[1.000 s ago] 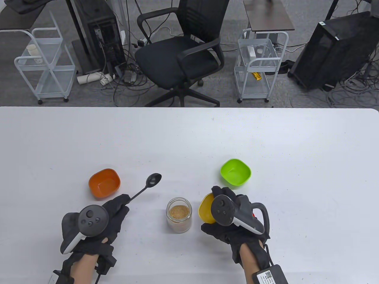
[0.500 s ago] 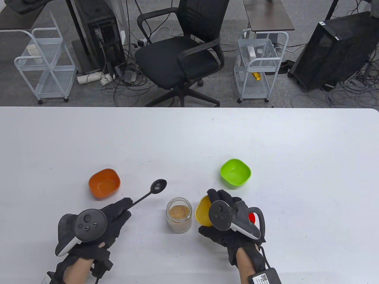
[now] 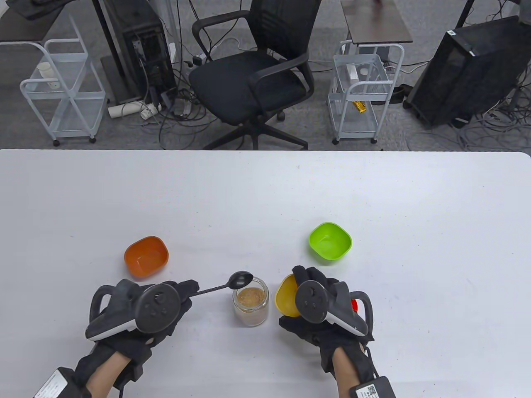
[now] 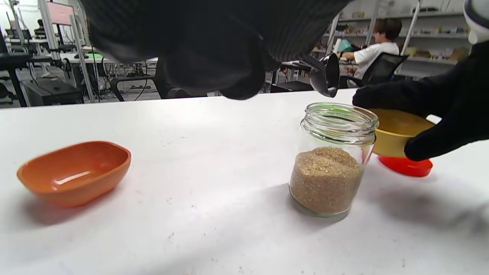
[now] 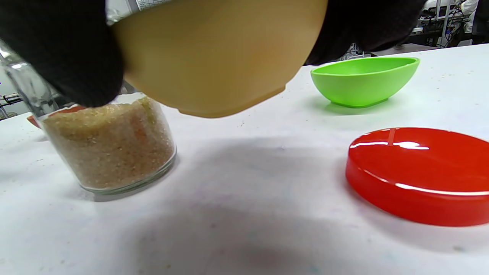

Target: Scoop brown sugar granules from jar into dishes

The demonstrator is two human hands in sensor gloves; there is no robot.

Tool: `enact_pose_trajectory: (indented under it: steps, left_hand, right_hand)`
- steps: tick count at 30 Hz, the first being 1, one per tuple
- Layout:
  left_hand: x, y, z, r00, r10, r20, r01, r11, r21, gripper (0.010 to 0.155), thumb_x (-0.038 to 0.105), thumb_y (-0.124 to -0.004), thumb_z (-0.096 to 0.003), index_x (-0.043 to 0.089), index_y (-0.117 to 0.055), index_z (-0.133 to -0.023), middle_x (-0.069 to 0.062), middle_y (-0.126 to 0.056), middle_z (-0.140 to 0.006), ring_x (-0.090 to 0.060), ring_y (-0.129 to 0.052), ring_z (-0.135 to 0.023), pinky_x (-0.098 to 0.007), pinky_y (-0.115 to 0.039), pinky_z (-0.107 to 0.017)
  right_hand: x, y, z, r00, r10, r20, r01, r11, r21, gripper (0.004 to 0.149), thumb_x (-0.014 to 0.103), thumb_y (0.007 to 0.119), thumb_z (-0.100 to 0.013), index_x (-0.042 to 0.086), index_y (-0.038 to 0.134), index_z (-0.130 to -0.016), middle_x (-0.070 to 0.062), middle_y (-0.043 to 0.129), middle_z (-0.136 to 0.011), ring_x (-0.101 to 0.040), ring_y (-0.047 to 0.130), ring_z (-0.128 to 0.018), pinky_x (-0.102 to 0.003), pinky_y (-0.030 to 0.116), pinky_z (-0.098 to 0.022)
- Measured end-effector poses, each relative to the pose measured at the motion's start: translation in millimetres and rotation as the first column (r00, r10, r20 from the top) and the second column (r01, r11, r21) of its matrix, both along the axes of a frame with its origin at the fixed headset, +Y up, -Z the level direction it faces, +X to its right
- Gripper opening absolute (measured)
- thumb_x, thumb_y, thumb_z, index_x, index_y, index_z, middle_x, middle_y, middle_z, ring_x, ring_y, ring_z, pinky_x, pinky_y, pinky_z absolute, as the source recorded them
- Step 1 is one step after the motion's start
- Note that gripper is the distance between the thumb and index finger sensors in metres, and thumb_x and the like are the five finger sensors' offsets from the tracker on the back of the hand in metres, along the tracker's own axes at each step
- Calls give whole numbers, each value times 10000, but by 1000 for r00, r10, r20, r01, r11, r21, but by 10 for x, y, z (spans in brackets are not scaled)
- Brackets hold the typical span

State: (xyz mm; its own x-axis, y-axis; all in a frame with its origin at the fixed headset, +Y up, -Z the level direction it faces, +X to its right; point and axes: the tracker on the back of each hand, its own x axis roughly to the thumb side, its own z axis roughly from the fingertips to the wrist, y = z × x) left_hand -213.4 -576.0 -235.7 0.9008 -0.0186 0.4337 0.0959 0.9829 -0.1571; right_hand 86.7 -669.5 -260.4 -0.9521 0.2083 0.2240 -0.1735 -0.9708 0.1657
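An open glass jar (image 3: 250, 306) (image 4: 331, 160) (image 5: 103, 145) about half full of brown sugar stands at the table's near middle. My left hand (image 3: 166, 304) grips a black spoon (image 3: 240, 280) by its handle, its empty bowl (image 4: 325, 75) tilted just above the jar's far-left rim. My right hand (image 3: 309, 306) holds a yellow dish (image 3: 287, 295) (image 4: 397, 130) (image 5: 217, 53) lifted off the table, right beside the jar. An orange dish (image 3: 146, 256) (image 4: 74, 172) sits empty at the left. An empty green dish (image 3: 330, 241) (image 5: 363, 80) sits behind my right hand.
The jar's red lid (image 5: 418, 173) (image 4: 405, 166) (image 3: 354, 304) lies flat on the table under my right hand. The white table (image 3: 265, 195) stretches far behind the dishes. An office chair and wire carts stand on the floor beyond the far edge.
My left hand has turned and swung the spoon right and nearer, from open table beside the orange dish to just over the jar's rim. The right hand with the yellow dish barely moved.
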Motion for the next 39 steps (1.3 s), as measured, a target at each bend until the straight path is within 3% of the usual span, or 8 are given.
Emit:
enact_pose_trajectory:
  steps: [12,20,27,32,39]
  left_hand:
    - [596,100,-25,932,-360,33,360,933,12,440,355,-795,-632,240,-772,-1056,-37,-1001,-820,-161,-1057,-456,-422,-910,-453]
    - [1107,10,51,783,-621,32,611,778,145,431,360,-825,-618,269,-784,-1037,-9,-1016,-813,-143,-1065,-427,-407,-921,-438]
    - [1378,-80,19,689,-724,27,715,686,139,428,362,-827,-618,278,-785,-1036,-6,-1018,-809,-135,-1059,-412,-404,-922,-432]
    - [1396,-15,-104,751,-656,74,658,753,3,428,366,-833,-615,260,-802,-1028,-3,-1027,-785,-120,-1056,-386,-393,-928,-412]
    - [1126,50,-402,899,-433,64,432,854,-291,436,368,-831,-614,229,-811,-1027,-8,-1037,-764,-105,-1056,-362,-380,-937,-385]
  right_hand:
    - [22,-12,1,1000,-9,-4,9,1000,-11,1069,668,864,-411,84,360,-1151,-260,484,-1208,-554,684,-925,-690,602,-711]
    - [0,-12,10,1000,-8,-21,8,1000,-19,1073,680,859,-404,81,373,-1150,-259,512,-1196,-544,698,-906,-679,614,-703]
    - [-4,-11,13,1000,-10,-24,10,1000,-21,1072,683,855,-406,78,376,-1150,-258,510,-1197,-544,698,-899,-677,613,-699]
    - [0,-11,9,1000,-13,-25,13,1000,-26,1071,684,855,-404,79,379,-1149,-258,507,-1198,-544,697,-897,-677,613,-697]
    - [14,-9,-2,999,-25,-24,25,999,-33,1065,685,848,-408,81,378,-1149,-265,501,-1199,-546,694,-897,-678,609,-698]
